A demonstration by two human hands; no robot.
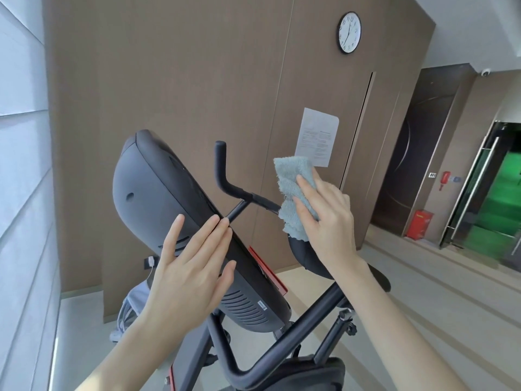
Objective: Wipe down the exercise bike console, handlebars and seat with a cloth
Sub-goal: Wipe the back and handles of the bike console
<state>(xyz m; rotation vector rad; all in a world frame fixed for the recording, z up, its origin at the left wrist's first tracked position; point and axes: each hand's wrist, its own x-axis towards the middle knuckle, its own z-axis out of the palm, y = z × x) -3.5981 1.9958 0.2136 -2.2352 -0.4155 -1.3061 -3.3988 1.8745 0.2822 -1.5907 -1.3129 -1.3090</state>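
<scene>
Blue and fluffy, the cloth (293,179) is up on the right. It is folded over the right part of the handlebar (218,167), just past the console (152,193). The right hand (329,221) holds it there. Its fingers (306,190) lie across the cloth, a little bent. It looks like the hand is pinching the cloth round the bar (the thumb is hidden behind, so I cannot be sure).

The left hand (189,272) is spread flat, with its fingers straight and close together. It rests on the near edge of the console and holds nothing. I think it is keeping the console steady.

The step in hand looks like the handlebar wipe. Only the back of the console shows, so I cannot tell if its face is clean.

The next move, I think, is to slide the cloth left along the bar, towards the end that bends up. That calls for a firm squeeze, so the cloth rubs all round the bar. The bar bends, so the hand will need to turn with it. A loose corner of the cloth hangs down, so a weak grip could let it slip.

A dark pad (304,255) sits under the right hand and a near pad (310,373) is at the bottom. I cannot tell which is the seat.
</scene>
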